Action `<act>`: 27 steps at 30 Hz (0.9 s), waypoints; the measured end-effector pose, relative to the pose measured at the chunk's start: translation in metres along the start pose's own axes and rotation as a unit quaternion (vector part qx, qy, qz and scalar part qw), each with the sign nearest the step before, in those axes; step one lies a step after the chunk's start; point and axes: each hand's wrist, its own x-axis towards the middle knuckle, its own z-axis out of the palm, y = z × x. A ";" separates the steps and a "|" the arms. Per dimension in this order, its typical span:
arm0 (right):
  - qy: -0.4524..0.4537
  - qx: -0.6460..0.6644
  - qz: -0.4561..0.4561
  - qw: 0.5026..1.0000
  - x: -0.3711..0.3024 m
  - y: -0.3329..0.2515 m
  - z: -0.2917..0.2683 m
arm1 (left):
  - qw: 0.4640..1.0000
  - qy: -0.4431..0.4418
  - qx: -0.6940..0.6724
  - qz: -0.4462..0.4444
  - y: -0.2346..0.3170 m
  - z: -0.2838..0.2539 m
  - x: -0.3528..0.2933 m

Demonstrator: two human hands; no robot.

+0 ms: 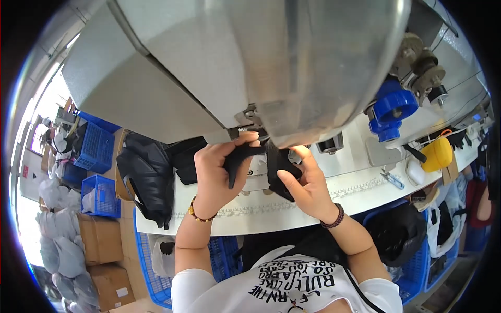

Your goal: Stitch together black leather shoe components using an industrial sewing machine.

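Beneath the head of a large grey sewing machine (172, 68), my left hand (214, 175) grips a black fabric piece (236, 163). Its fingertips are up by the needle area, which the machine head partly hides. My right hand (311, 189) pinches a folded black part (276, 169) between thumb and fingers, just right of the left hand. Whether both black parts are one piece, I cannot tell. On the white table left of my left hand lie black sewn goods (147, 175), with seams and a strap showing.
A printed ruler strip (250, 209) runs along the white table. At right are small blue-handled snips (392, 180), a yellow container (437, 155) and blue thread tension parts (391, 107). Blue crates (151, 281) stand below the table edge; cardboard boxes (99, 237) sit at far left.
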 end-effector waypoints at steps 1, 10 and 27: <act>0.005 0.106 0.051 0.993 0.000 0.008 -0.001 | 0.997 -0.014 0.051 0.058 0.004 0.000 0.002; 0.020 0.228 -0.019 0.973 -0.003 0.013 0.003 | 0.918 -0.037 0.303 0.253 0.008 0.017 -0.018; 0.032 0.188 0.005 0.982 0.006 0.017 -0.013 | 0.915 -0.019 0.336 0.225 0.012 0.030 -0.017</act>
